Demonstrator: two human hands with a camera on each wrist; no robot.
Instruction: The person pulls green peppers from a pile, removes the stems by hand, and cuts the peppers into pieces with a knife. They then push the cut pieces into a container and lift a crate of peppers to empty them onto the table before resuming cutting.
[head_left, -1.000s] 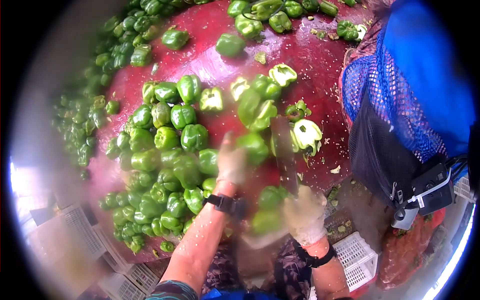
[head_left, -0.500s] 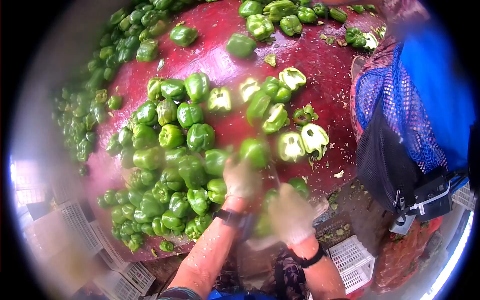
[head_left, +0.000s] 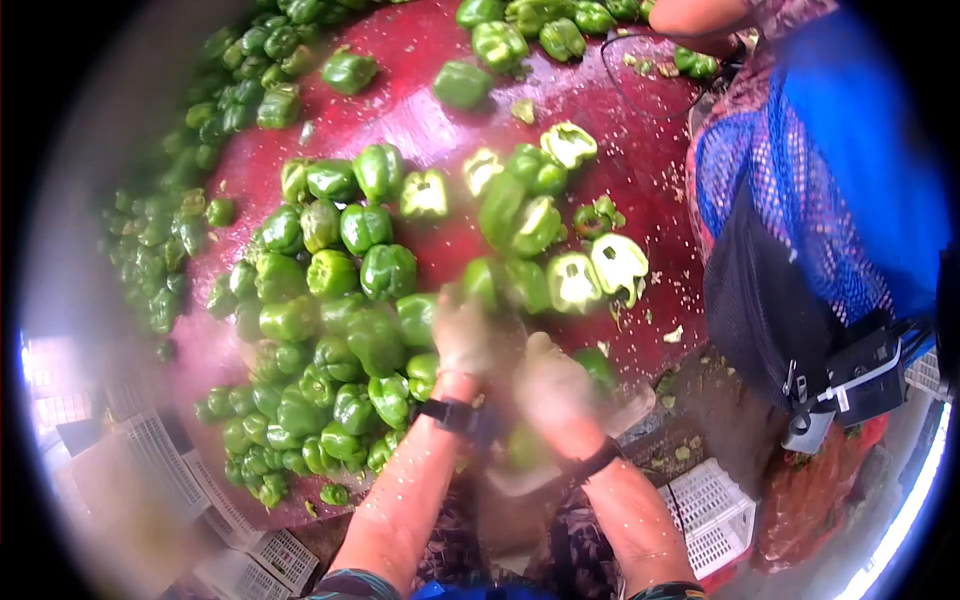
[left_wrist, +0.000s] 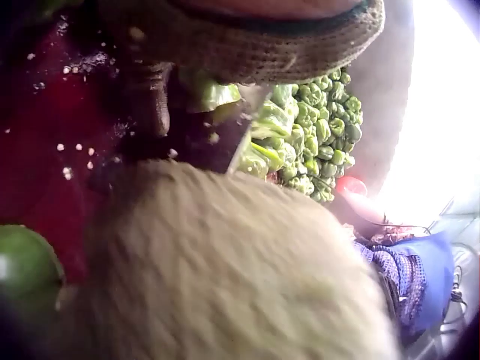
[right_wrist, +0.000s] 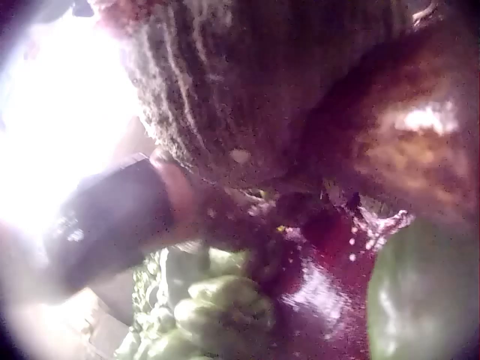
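In the head view my gloved left hand (head_left: 462,340) is blurred beside the pepper pile, its fingers close to a green pepper piece (head_left: 480,284); whether it grips the piece is unclear. Another piece (head_left: 526,286) lies just right of it. My gloved right hand (head_left: 556,385) grips a knife, whose blade is too blurred to trace there. The left wrist view shows a dark blade (left_wrist: 206,146) between gloved surfaces. A brown, shiny surface (right_wrist: 405,142) lies beside the glove in the right wrist view. Opened peppers (head_left: 574,283) with pale insides rest to the right.
Whole green peppers (head_left: 375,340) are heaped on the red surface (head_left: 650,180) at left, more along its far edges. A person's arm (head_left: 700,15) and a blue bag (head_left: 850,150) are at upper right. White crates (head_left: 712,515) stand below.
My right hand has moved left, closer to my left hand, from where the knife showed plainly. Two pepper pieces now show where one pepper was. A person's arm has appeared at upper right.
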